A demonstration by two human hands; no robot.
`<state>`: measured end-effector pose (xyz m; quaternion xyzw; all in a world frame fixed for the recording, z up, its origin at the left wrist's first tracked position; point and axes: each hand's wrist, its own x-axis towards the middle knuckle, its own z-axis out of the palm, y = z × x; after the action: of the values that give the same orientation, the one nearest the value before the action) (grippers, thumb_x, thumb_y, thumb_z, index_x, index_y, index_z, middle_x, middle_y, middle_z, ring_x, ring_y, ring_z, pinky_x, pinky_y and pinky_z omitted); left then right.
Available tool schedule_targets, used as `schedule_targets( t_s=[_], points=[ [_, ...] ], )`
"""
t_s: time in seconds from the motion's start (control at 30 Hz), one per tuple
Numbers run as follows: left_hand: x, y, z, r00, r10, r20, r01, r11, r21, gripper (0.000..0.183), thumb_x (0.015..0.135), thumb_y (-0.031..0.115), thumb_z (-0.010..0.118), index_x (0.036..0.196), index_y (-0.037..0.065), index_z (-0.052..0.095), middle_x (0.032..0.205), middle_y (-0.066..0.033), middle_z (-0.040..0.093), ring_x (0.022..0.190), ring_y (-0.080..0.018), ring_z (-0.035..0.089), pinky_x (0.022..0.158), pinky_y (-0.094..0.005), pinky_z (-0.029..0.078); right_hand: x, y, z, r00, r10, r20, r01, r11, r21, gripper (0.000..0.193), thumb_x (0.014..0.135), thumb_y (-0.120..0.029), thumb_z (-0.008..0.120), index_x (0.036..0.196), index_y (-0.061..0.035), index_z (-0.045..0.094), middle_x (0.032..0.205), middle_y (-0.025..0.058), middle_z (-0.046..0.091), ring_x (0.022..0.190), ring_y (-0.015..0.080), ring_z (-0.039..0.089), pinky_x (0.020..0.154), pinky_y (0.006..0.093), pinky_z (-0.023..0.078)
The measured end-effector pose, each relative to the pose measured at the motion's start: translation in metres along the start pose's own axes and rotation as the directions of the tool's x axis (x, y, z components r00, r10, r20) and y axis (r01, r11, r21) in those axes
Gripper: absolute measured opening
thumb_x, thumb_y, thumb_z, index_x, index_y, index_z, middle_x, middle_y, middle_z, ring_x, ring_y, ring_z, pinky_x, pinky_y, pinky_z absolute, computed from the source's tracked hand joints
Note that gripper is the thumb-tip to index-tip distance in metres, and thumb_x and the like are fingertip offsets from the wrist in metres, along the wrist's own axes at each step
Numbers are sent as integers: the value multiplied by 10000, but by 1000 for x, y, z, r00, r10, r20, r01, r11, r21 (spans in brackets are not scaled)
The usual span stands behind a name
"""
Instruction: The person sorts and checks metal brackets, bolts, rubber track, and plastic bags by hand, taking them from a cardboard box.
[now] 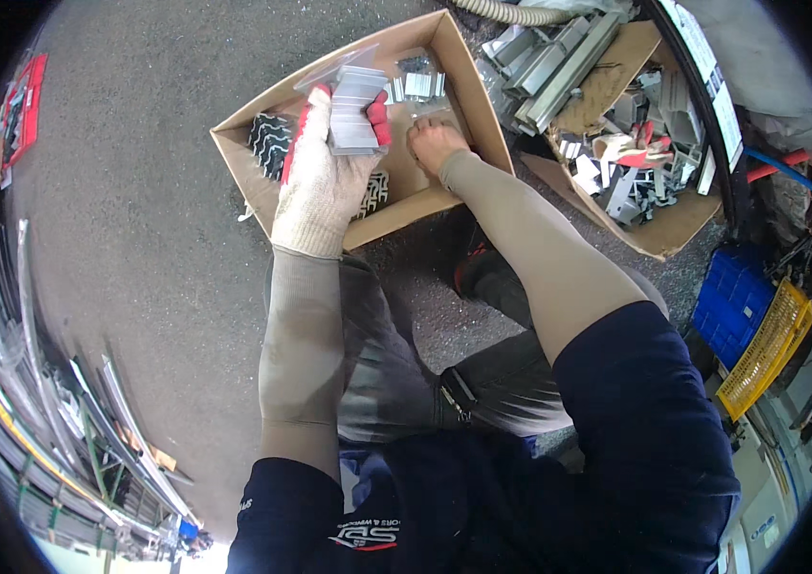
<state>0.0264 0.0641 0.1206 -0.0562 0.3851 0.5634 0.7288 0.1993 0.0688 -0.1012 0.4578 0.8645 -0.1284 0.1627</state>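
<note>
So the left grip (322, 180), in a red-and-cream knit glove (308, 226), is clamped round silver ridged metal profile pieces (356, 110), held over an open brown cardboard box (406, 214). The bare right grip (438, 143) is curled inside the box; can't tell if it's holding anything. I'd pinch the profiles squarely and mind bare skin near metal edges.

Cardboard box (408, 214) on grey floor (148, 191)

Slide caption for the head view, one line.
Gloved left hand holds metal pieces over a cardboard box; bare right hand is inside.
</note>
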Motion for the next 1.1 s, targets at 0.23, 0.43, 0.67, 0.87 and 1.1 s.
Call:
schedule_targets(
  t_s=[0.23,0.43,0.67,0.87,1.1],
  points=[
    [10,-10,-5,985,122,-124,-87,962,259,272,1049,313,535,1202,94,581,1016,-73,647,892,-185,604,817,-358,517,23,3,24,980,-11,198,-23,985,170,248,852,-230,652,1018,-53,703,1087,177,703,1019,323,700,867,462,563],
    [9,10,-9,988,139,-74,-130,985,113,350,1058,375,492,1215,84,607,1035,-61,649,864,-176,603,767,-347,507,24,4,-40,984,-92,156,14,899,437,261,897,-224,593,1084,-105,730,1041,201,714,997,368,693,900,441,551],
    [18,16,-12,973,223,65,-227,972,61,348,1046,353,512,1234,79,617,1102,-70,650,880,-193,614,782,-351,508,-16,52,-199,977,209,41,-92,240,966,347,943,-254,564,1164,-30,709,1022,143,729,863,219,673,838,335,533],
    [16,11,-2,966,120,230,-135,990,51,358,1031,327,551,1236,45,630,1159,-72,655,969,-211,632,814,-354,520,-100,22,-303,925,331,-186,258,-190,947,461,960,-70,608,1399,21,502,967,64,711,849,107,601,816,267,504],
    [13,3,3,915,29,401,-56,997,56,338,1020,221,498,1241,-5,620,1082,-98,686,927,-203,656,761,-328,525,-114,-11,-302,916,384,-119,195,-166,967,243,975,-89,649,1191,15,611,1001,72,702,883,135,658,853,264,530]
  ],
)
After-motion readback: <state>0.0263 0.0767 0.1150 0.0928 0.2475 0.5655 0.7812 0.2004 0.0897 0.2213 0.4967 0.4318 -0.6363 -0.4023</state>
